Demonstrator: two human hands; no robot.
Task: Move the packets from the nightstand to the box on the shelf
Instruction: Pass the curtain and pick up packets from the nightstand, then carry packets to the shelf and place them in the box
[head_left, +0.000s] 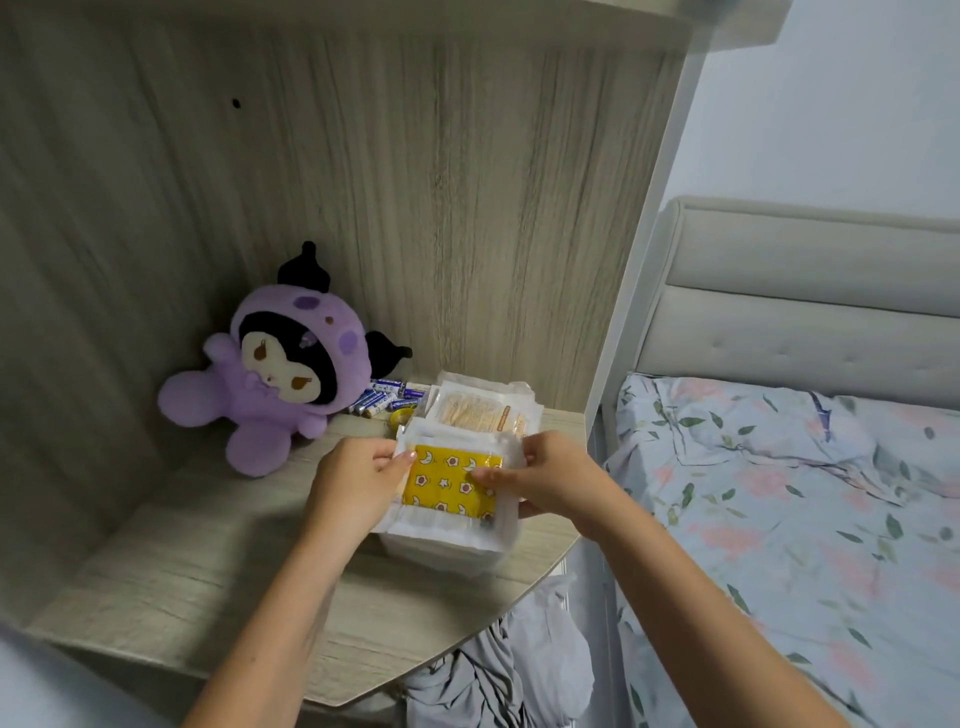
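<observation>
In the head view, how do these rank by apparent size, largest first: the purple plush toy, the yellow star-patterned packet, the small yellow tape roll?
1. Purple plush toy
2. Yellow star-patterned packet, though it is nearer the camera and partly covered by both hands
3. Small yellow tape roll, mostly hidden

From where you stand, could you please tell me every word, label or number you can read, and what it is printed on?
No text is legible in this view.
Blue-and-white batteries behind the packets: printing too small to read.
Clear-wrapped beige packet at the back: lettering blurred.
Yellow packet with moons and stars, held by left hand and right hand: pictures only.
</observation>
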